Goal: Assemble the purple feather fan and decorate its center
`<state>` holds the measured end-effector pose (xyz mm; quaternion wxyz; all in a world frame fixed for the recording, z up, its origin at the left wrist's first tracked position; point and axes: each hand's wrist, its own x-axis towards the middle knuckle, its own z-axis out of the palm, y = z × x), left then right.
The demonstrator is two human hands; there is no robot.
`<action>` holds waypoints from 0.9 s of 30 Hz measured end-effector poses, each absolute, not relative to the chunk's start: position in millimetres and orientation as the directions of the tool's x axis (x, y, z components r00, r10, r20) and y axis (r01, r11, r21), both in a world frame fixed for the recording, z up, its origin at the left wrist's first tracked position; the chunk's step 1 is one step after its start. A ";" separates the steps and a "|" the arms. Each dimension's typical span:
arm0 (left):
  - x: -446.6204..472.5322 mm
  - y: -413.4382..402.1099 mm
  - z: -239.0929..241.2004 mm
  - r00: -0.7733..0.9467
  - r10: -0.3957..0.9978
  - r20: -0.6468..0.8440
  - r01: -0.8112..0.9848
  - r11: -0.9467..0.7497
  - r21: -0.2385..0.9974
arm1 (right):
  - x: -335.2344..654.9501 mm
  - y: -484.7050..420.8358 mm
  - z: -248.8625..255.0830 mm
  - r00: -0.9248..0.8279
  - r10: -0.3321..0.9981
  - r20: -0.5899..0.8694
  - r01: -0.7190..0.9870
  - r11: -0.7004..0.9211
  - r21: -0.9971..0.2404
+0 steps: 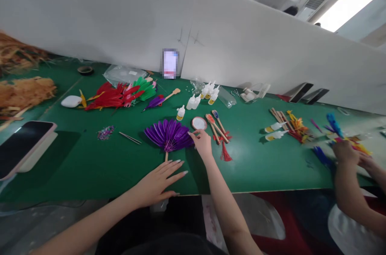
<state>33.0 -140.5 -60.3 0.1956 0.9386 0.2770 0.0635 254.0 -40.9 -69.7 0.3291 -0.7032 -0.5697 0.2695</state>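
A purple feather fan on a wooden stick lies on the green table. My left hand rests flat near the front edge, fingers stretched out, fingertips beside the fan's stick. My right hand touches the fan's right edge, fingers loosely curled; nothing shows in them. Just behind it sits a small round white lid. To its right lie wooden sticks with red ends and a red tassel.
Red and green feathers, small glue bottles, tweezers, glitter and a phone on a stand lie around. White partition boards back the table. Another person's hands work with coloured feathers at the right.
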 end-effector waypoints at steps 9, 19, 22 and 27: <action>31.8 -140.6 -62.3 0.835 0.550 0.025 0.494 -0.768 0.408 | 256.1 -44.6 -67.0 0.210 0.976 0.066 0.732 -0.112 -0.672; 31.4 -140.5 -64.3 0.826 0.561 0.055 0.485 -0.757 0.437 | 255.7 -80.3 -61.2 0.006 0.944 0.331 0.774 0.205 -0.599; 31.1 -140.3 -66.2 0.829 0.558 0.044 0.488 -0.759 0.430 | 248.8 -93.2 -66.8 -0.257 0.913 0.316 0.768 0.392 -0.507; 32.2 -143.2 -63.3 0.834 0.551 0.036 0.481 -0.757 0.441 | 245.1 -99.8 -74.2 -0.288 0.898 0.333 0.765 0.425 -0.483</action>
